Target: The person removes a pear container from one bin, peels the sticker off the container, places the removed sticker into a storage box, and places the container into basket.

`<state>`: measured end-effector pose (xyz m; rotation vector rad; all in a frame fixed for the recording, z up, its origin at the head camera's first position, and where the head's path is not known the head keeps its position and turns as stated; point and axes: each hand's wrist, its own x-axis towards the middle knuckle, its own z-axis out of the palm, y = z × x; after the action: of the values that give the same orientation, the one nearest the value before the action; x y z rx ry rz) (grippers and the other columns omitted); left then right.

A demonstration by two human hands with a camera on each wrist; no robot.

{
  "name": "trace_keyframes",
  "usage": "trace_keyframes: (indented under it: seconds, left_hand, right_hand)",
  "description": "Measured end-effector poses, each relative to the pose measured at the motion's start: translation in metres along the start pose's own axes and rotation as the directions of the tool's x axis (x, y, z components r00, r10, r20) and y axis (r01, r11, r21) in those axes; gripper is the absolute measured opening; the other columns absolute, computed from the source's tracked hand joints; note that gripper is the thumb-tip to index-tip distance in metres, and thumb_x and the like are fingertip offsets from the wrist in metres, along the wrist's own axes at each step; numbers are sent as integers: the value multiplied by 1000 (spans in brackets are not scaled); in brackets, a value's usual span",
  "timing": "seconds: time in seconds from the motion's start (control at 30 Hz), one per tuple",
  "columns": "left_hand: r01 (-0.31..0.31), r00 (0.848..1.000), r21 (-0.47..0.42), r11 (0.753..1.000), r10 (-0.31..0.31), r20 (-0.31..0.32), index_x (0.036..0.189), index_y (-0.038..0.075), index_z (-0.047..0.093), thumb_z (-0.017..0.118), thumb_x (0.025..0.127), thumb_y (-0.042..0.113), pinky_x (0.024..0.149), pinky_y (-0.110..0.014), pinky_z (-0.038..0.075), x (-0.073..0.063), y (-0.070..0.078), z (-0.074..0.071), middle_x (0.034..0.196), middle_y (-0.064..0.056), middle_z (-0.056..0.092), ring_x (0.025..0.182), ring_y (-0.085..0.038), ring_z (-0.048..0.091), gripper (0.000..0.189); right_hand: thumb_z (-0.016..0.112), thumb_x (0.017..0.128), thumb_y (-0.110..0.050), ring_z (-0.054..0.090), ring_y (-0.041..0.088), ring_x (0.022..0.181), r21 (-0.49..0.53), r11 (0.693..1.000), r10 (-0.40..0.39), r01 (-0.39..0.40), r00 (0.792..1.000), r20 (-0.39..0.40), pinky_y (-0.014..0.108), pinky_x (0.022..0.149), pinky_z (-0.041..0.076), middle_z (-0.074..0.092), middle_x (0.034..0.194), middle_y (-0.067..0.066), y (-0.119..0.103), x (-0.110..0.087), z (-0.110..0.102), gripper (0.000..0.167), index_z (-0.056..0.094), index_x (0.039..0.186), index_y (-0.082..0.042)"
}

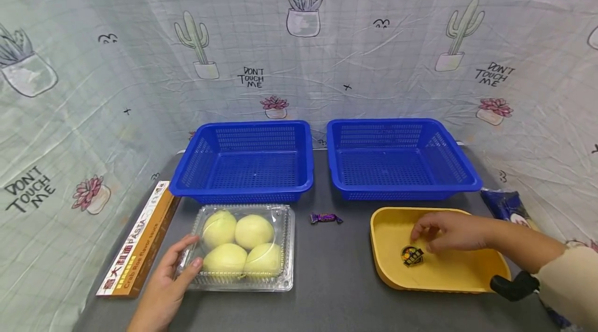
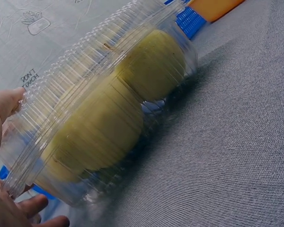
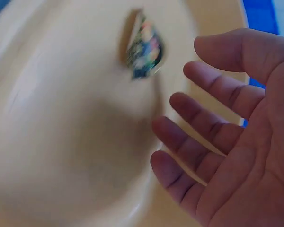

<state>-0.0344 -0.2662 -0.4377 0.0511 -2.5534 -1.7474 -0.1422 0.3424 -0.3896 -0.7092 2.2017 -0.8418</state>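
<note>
My left hand [image 1: 165, 277] grips the left side of a clear plastic clamshell box [image 1: 288, 249], the thumb over its lid edge. Several round yellow-green fruits [image 1: 254, 231] sit inside; a short stem shows on one in the left wrist view. On the right, my right hand [image 1: 455, 231] reaches into a yellow tray [image 1: 448, 277], its fingers bent loosely and nothing between them. Just beside the fingertips, a small dark badge-like piece [image 1: 411, 256] with bright colours lies on the tray floor. In the right wrist view that badge-like piece [image 3: 146, 49] appears blurred, apart from the fingers.
Two blue baskets [image 1: 254, 194] stand side by side at the back. Between box and tray lies a purple-wrapped candy [image 1: 326, 218]. A long pasta box [image 1: 135, 244] lies at far left. At far right, a dark blue packet [image 1: 506, 206] is partly behind the right arm.
</note>
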Motion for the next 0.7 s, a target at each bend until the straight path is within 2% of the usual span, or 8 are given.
trace_keyframes:
  seconds: [0.17, 0.3, 0.4, 0.47, 0.53, 0.63, 0.67, 0.7]
  left_hand:
    - [-26, 1000, 39, 999, 26, 10, 156, 6, 47, 65, 109, 18, 101, -1, 26, 0, 4, -4, 171, -24, 27, 155, -50, 22, 52]
    - [-59, 998, 139, 988, 57, 17, 156, 9, 50, 67, 108, 19, 99, -7, 36, 4, 7, -11, 169, -24, 31, 150, -49, 32, 53]
    - [-66, 998, 204, 977, 63, 24, 158, 11, 50, 68, 108, 23, 95, -10, 40, 9, 10, -19, 168, -22, 33, 149, -46, 35, 54]
    - [-84, 996, 222, 971, 79, 29, 158, 10, 50, 67, 108, 22, 99, -21, 46, 13, 14, -25, 168, -22, 33, 149, -44, 34, 54]
    - [-100, 995, 214, 972, 94, 38, 158, 9, 49, 66, 109, 22, 107, -40, 48, 17, 20, -32, 168, -22, 32, 151, -45, 31, 54]
    - [-138, 990, 196, 971, 129, 57, 159, 9, 47, 63, 110, 19, 111, -38, 45, 24, 26, -43, 169, -24, 29, 152, -50, 29, 54]
    - [-149, 988, 186, 971, 140, 61, 160, 9, 46, 62, 110, 19, 112, -32, 44, 27, 27, -47, 168, -23, 30, 152, -49, 30, 53]
    - [-162, 986, 183, 970, 153, 61, 159, 9, 47, 62, 110, 18, 109, -22, 42, 30, 28, -51, 166, -22, 32, 152, -41, 33, 52]
  right_hand:
    - [70, 103, -19, 65, 33, 116, -20, 1000, 2, -3, 1000, -27, 29, 86, 55, 69, 129, 3, -28, 3, 1, 27, 70, 130, -16]
    - [70, 104, -23, 65, 23, 117, -30, 999, -35, 33, 998, -47, 31, 83, 56, 68, 132, 1, -53, 9, 2, 28, 69, 132, -20]
    - [69, 106, -23, 64, 18, 116, 1, 997, -78, 78, 995, -59, 32, 85, 57, 68, 133, 4, -68, 14, 5, 28, 69, 133, -18]
    - [67, 107, -22, 65, 21, 118, 34, 994, -106, 108, 992, -63, 32, 87, 58, 68, 134, 6, -78, 19, 7, 27, 68, 134, -16]
    - [66, 108, -22, 65, 27, 120, 70, 990, -116, 120, 991, -66, 33, 88, 59, 67, 134, 6, -87, 24, 11, 27, 68, 134, -16]
    - [65, 109, -24, 63, 34, 124, 108, 987, -111, 116, 993, -49, 35, 86, 60, 66, 137, 5, -101, 34, 15, 28, 67, 136, -17]
    - [65, 109, -25, 63, 33, 125, 100, 989, -108, 112, 993, -44, 36, 87, 60, 66, 138, 4, -105, 37, 17, 29, 67, 137, -18]
    - [65, 109, -27, 63, 32, 126, 99, 990, -97, 100, 995, -34, 39, 89, 59, 65, 140, 3, -109, 40, 17, 31, 66, 139, -18]
